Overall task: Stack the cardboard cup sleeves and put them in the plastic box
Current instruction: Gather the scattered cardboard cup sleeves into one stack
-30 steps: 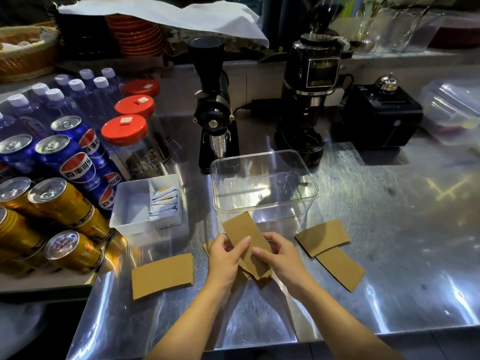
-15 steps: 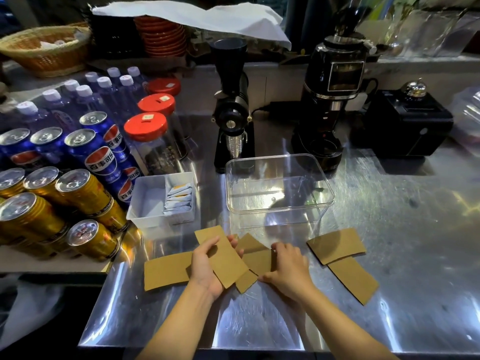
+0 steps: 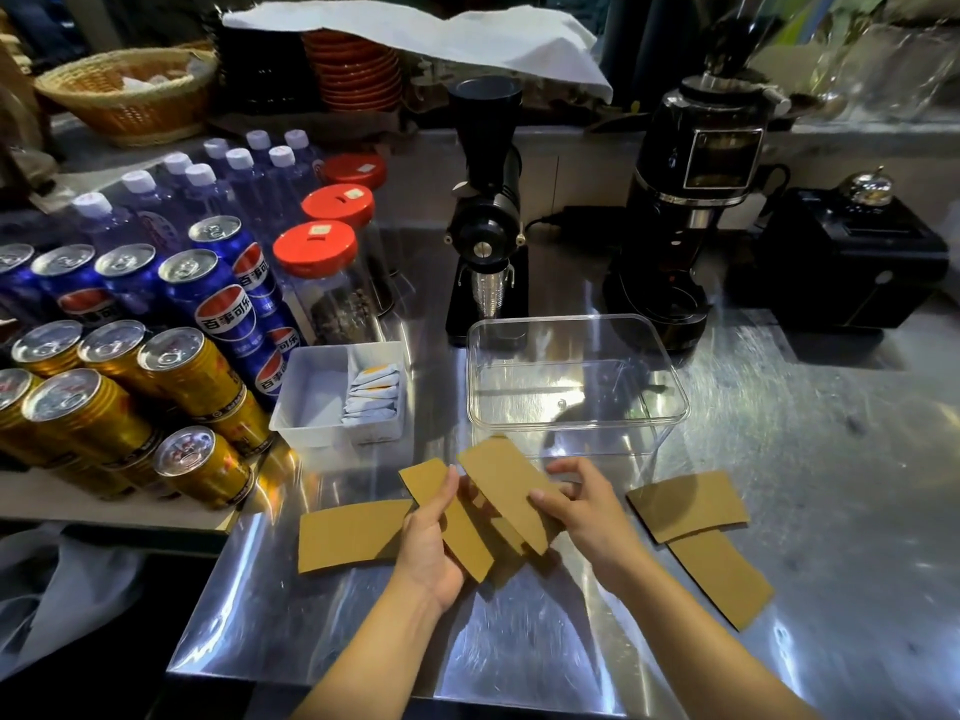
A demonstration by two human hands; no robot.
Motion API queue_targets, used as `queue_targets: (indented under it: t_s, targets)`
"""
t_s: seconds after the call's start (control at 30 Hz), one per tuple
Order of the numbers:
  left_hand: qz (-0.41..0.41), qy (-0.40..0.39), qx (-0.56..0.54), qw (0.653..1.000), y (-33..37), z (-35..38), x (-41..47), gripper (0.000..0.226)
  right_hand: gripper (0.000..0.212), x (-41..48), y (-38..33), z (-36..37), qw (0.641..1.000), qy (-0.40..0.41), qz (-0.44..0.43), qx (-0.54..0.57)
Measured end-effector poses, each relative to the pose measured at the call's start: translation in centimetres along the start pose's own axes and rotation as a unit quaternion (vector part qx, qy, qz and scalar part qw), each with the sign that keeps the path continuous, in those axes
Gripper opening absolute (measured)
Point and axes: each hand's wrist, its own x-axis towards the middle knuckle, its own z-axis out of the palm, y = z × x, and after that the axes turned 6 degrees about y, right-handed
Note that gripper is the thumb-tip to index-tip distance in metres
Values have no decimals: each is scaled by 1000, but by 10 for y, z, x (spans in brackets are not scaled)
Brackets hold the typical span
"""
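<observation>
My two bare forearms reach in from the bottom edge over a shiny steel counter (image 3: 519, 652). My left hand (image 3: 428, 543) is closed around one flat brown cardboard sleeve (image 3: 452, 522), thumb across its upper face, fingers beneath it. My right hand (image 3: 584, 506) pinches a second sleeve (image 3: 506, 485) at its right edge, thumb on top, fingers curled behind. The two sleeves are tilted, side by side and overlapping slightly, just above the counter. More cardboard shows under them, but I cannot tell how many pieces.

Left of my left hand, a third sleeve (image 3: 350, 535) lies flat on the steel. To the right of my right hand lie two more, one (image 3: 685, 504) overlapping the upper end of the other (image 3: 719, 576).

Just beyond my hands stands the clear plastic box (image 3: 576, 407), open-topped, with nothing in it. Beside it on the left is a white tray (image 3: 311, 397) holding small sachets (image 3: 374, 394).

Further left are gold cans (image 3: 104, 397), blue cola cans (image 3: 218, 293), red-lidded jars (image 3: 322, 267) and water bottles (image 3: 208, 184). Behind the box stand two black coffee grinders, a slim one (image 3: 485, 210) and a larger one (image 3: 685, 200). At the back, a wicker basket (image 3: 124, 93) and a white cloth (image 3: 457, 36) draped over stacked dishes.
</observation>
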Motion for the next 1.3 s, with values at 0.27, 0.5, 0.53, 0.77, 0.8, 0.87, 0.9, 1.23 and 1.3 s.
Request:
queue_targets:
  t_s: [0.27, 0.5, 0.53, 0.77, 0.8, 0.87, 0.9, 1.23, 1.3]
  targets:
    - [-47, -53, 3, 997, 0, 2, 3, 29, 15, -16, 3, 34, 988, -31, -98, -115]
    - [-29, -79, -45, 995, 12, -6, 1, 19, 24, -5, 16, 31, 962, 61, -112, -241]
    - [-9, -78, -59, 995, 14, -6, -1, 19, 27, -3, 20, 31, 951, 59, -108, -283]
    - [70, -47, -75, 994, 26, -13, -4, 51, 66, 1, 37, 44, 838, 14, -116, -532]
    - [68, -43, -77, 994, 27, -13, -5, 46, 68, 2, 38, 45, 833, 14, -115, -541]
    - [65, -37, -85, 994, 30, -15, -5, 35, 69, 5, 36, 45, 832, 13, -98, -546]
    - [64, -33, -87, 994, 32, -16, -5, 30, 65, 7, 35, 44, 839, 15, -89, -537]
    - [61, 24, -87, 994, 33, -14, -2, 9, 22, 10, 28, 20, 966, 23, -14, -258]
    - [54, 27, -89, 994, 31, -10, -1, 8, 19, 8, 23, 14, 986, 44, -5, -162]
